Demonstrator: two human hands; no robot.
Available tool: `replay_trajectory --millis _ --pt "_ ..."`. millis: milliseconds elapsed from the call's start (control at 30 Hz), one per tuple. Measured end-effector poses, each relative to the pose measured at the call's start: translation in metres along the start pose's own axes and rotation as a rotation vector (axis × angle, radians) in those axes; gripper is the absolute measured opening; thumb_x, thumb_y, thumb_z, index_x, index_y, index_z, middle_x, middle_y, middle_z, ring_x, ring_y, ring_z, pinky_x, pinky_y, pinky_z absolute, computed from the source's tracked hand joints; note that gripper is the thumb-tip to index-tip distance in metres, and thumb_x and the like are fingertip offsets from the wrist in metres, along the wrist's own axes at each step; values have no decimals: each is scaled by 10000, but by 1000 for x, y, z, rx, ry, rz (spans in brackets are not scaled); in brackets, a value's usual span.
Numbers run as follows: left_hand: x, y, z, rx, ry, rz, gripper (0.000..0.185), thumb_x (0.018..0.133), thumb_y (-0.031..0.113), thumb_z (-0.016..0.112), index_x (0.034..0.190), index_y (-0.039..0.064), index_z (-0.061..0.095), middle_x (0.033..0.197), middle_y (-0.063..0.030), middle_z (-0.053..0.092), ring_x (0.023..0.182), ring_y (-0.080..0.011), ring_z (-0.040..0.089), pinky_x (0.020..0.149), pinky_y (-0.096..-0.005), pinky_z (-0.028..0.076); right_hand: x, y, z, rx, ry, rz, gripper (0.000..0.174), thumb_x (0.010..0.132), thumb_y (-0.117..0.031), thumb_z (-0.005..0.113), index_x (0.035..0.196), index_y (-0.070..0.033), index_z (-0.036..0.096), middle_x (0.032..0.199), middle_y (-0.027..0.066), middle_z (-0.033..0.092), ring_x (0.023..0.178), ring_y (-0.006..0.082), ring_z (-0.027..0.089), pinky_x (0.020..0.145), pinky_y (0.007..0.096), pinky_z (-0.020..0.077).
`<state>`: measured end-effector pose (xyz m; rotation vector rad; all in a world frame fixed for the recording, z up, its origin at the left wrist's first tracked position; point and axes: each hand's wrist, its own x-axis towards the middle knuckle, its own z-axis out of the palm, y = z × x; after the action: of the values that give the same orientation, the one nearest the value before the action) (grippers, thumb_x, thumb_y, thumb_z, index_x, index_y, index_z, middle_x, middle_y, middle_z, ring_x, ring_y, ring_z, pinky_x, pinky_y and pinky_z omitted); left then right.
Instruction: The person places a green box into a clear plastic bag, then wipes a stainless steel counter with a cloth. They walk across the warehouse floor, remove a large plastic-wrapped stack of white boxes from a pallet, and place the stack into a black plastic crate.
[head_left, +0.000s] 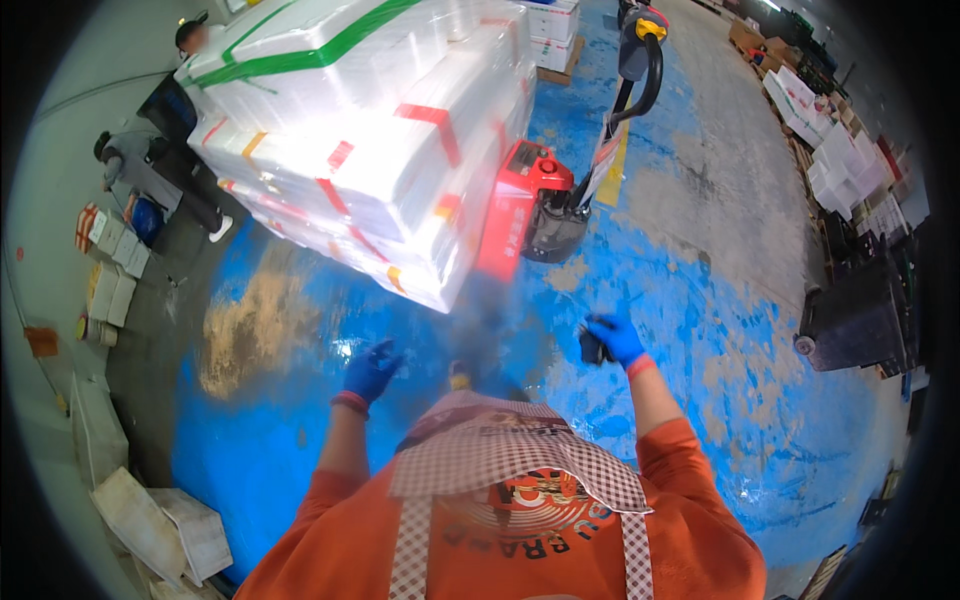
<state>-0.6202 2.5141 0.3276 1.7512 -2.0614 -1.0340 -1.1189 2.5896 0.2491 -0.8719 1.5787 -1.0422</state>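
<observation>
My right hand (619, 339), in a blue glove, grips a small black object (592, 346) whose kind I cannot make out. Gloved in blue too, my left hand (370, 370) hangs over the floor with its fingers apart and nothing in it. Ahead stands a tall stack of white foam boxes (352, 165), wrapped in clear film, with red, green and yellow tape. A red electric pallet truck (517, 202) is at the stack's near right side; its black handle (651, 82) rises beyond. Neither hand touches the stack or the truck.
Two people are at the left, one bending (142, 169) over a blue object (146, 219). White boxes (112, 292) line the left wall; foam boxes (161, 525) lie at lower left. A dark wheeled bin (855, 315) stands at right, near more boxes (844, 165). The blue floor paint (262, 480) is worn.
</observation>
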Motion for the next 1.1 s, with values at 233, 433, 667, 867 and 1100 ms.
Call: replay_trajectory --millis 233,433,667,867,1100 --pt "152 98 -153 6 670 623 513 918 214 595 1376 35 447 1377 -186 481 1269 -297 464 1059 -395 358 146 -281 75 -180 -213 -699 510 822 30 533 1319 -85 535 1159 82 639 1059 146 587 883 309 490" --pt "259 241 -292 351 998 984 548 847 116 647 1366 66 480 1384 -157 493 1245 -322 497 1031 -393 397 224 -425 114 -88 -332 -537 619 802 39 510 1400 -109 438 1255 104 573 1099 166 567 916 306 471" --pt "350 303 -339 759 902 820 596 859 307 650 1405 193 438 1354 -127 518 1177 -333 534 963 -393 448 404 -519 166 -393 -142 -1064 698 780 -18 559 1441 -80 346 1362 190 477 1096 263 595 936 338 471" --pt "362 300 -335 713 915 478 622 835 476 645 1381 232 473 1234 -107 605 1068 -301 605 868 -370 501 532 -569 197 -666 81 -1130 689 793 -137 592 1425 -35 336 1432 221 392 1312 347 407 1089 382 337" --pt "360 308 -326 589 986 409 495 835 412 672 1283 221 585 1143 -90 651 1004 -285 627 838 -347 504 583 -536 176 -782 -79 -1151 294 827 -71 505 1082 -158 624 1022 160 640 944 369 609 845 428 493"
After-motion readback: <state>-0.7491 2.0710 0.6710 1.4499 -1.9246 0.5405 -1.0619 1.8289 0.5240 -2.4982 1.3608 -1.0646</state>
